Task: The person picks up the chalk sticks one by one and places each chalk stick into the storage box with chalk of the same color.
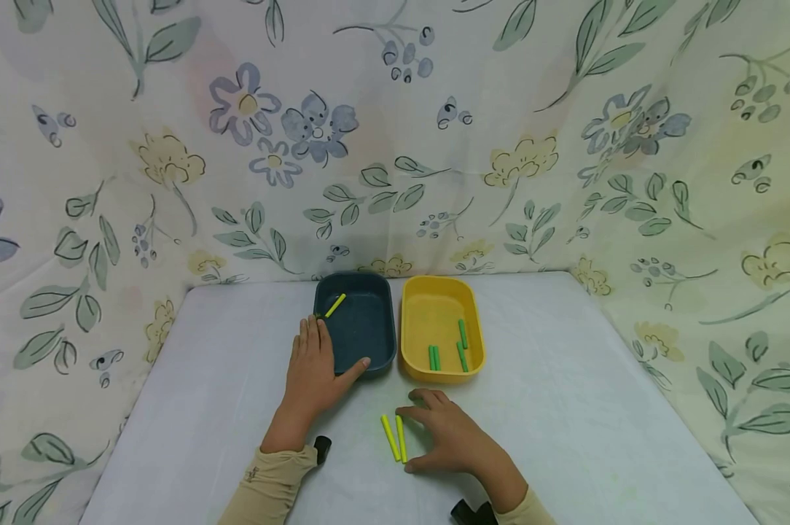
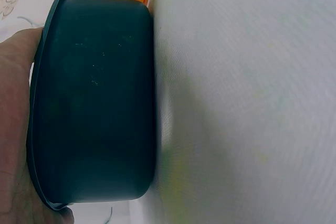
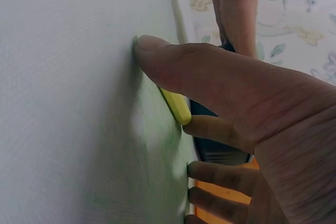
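1. So, right hand (image 1: 449,437): thumb and forefinger apart at either end of a yellow stick (image 1: 401,440) on the table (image 1: 565,408), can't tell if pinching
2. Left hand (image 1: 311,375): on the blue bin (image 1: 362,328), fingers straight, thumb spread

No readable text, brands or numbers in any of the three views. Only candidate: small dark mark (image 1: 252,474) at front end of left sleeve (image 1: 267,492), side facing the tabletop's (image 1: 598,408) left edge. Too small to tell if lettering.
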Demonstrator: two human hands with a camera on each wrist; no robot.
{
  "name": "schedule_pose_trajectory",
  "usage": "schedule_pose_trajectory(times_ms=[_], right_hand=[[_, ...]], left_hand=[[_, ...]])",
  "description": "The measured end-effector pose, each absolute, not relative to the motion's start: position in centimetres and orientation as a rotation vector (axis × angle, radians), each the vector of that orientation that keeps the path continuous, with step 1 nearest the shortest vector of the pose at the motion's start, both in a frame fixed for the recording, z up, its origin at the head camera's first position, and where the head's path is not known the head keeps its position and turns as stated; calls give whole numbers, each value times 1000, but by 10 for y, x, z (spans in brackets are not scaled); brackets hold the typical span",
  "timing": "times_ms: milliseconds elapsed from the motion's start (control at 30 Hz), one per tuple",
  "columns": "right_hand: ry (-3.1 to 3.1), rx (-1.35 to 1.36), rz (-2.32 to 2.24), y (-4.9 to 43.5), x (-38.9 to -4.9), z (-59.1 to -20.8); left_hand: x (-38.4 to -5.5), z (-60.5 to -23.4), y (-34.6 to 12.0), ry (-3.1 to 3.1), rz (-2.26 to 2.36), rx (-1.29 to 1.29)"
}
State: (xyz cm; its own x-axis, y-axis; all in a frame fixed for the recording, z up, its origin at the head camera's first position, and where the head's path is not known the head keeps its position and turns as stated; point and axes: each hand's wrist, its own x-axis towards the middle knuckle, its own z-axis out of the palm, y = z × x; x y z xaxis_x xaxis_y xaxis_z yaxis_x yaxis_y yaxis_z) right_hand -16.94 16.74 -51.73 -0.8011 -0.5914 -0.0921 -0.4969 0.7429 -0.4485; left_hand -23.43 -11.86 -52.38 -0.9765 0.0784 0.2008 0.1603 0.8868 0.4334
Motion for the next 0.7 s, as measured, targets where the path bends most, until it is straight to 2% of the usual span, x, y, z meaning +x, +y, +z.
schedule_pose_trajectory(times_ms=[700], right_hand=[[2682, -800, -605, 165, -167, -513]], left_hand=[[-232, -521, -119, -2884, -702, -193]])
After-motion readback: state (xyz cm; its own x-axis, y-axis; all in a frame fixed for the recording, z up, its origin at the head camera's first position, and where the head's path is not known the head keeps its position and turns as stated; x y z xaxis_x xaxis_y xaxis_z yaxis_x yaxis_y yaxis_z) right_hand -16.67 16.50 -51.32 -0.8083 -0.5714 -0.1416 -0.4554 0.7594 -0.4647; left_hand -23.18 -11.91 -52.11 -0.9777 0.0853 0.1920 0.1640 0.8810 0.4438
